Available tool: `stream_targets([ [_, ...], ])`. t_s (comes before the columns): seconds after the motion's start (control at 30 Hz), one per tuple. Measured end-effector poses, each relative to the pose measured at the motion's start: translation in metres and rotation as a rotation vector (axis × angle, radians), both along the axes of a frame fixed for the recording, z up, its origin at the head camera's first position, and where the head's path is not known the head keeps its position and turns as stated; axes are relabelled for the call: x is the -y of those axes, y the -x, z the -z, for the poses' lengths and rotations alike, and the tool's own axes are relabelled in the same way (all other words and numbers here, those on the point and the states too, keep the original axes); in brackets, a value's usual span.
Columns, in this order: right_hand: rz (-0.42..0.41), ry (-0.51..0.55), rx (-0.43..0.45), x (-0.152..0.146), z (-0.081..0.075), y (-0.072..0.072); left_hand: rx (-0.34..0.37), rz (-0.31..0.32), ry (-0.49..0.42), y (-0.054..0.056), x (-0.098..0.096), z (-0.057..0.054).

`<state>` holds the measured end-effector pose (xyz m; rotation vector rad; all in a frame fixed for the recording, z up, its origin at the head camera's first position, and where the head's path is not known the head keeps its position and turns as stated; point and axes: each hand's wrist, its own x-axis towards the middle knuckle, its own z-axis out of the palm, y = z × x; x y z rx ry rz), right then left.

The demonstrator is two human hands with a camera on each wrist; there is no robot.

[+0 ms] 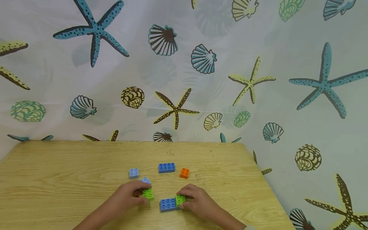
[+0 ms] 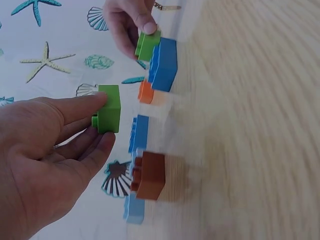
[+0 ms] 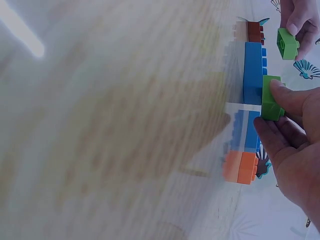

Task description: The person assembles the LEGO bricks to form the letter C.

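Observation:
Between thumb and fingers, my left hand point(image 1: 126, 194) pinches a green toy brick point(image 2: 111, 110), held above the table. My right hand point(image 1: 199, 200) pinches another green toy brick point(image 3: 271, 100) at the right end of a long blue brick point(image 1: 167, 204). That green brick is on the studded side of the blue one; whether it is pressed fully down I cannot tell. The blue brick lies studs up on the table. A brown brick point(image 2: 151, 175) stands near my left hand, which hides it in the head view.
Farther back on the wooden table point(image 1: 72, 166) lie a second long blue brick point(image 1: 166, 167), an orange brick point(image 1: 184, 173) and a light blue brick point(image 1: 134, 173). Another light blue brick point(image 1: 145, 180) is partly behind my left hand. A sea-patterned curtain point(image 1: 207, 92) hangs behind.

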<state>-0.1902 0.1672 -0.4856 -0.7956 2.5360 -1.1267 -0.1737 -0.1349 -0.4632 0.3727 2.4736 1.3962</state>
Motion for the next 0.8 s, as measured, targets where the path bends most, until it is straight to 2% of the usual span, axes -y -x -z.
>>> stream_targets([
  [0.27,-0.015,0.006,-0.025,-0.001,0.001,-0.001,-0.045,0.093,0.006,0.002,-0.023,0.007],
  [0.53,-0.012,0.013,-0.018,-0.001,0.002,0.000,-0.088,0.108,0.044,0.001,-0.032,0.018],
  [0.8,-0.009,0.013,-0.024,-0.001,0.002,-0.001,-0.111,0.138,0.027,0.001,-0.034,0.021],
])
